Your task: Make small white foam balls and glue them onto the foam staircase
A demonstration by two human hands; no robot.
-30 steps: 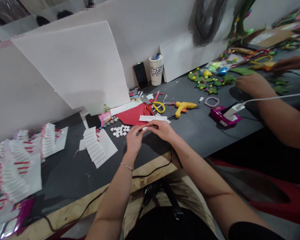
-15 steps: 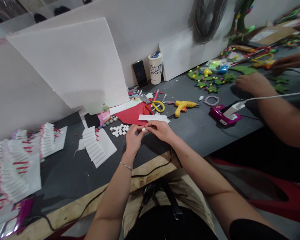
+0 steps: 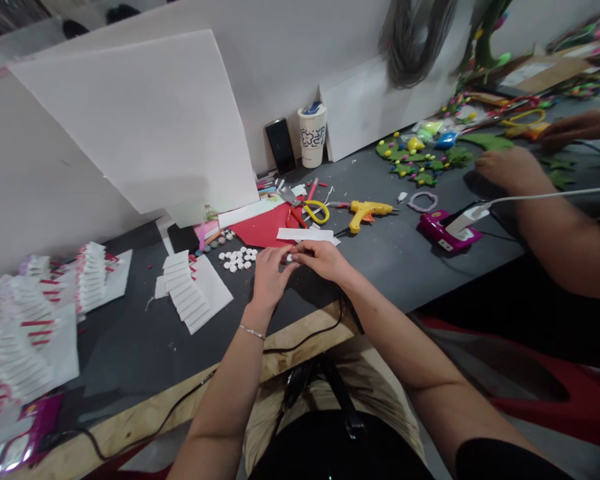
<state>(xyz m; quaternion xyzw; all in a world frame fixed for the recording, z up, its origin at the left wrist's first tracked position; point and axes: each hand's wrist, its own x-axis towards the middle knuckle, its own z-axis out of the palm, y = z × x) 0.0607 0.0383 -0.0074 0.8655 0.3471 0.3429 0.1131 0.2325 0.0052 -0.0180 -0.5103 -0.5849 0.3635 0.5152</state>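
Over the table's near edge, my left hand (image 3: pixel 271 275) and my right hand (image 3: pixel 325 260) meet fingertip to fingertip. Between them is a small white piece (image 3: pixel 289 258), partly covered by fingers. My right thumb and forefinger pinch it; my left fingers curl around its other side. Just left of my hands lies a cluster of small white round pieces (image 3: pixel 239 259). Beyond my fingers are a white paper strip (image 3: pixel 305 235) and a red sheet (image 3: pixel 263 227). Further left, a fan of pleated white strips (image 3: pixel 187 293) rests on a white card.
Behind my hands lie scissors (image 3: pixel 316 213) and a yellow glue gun (image 3: pixel 365 215). A cup (image 3: pixel 312 137) and a phone (image 3: pixel 281 147) stand by the wall. Right are a purple power socket (image 3: pixel 447 233) and a co-worker's hand (image 3: pixel 510 167) beside green felt pieces. More pleated cards (image 3: pixel 65 347) lie left.
My left thumb and fingertips have parted slightly around the small white piece, and the piece is more covered. Both hands stay in nearly the same place.
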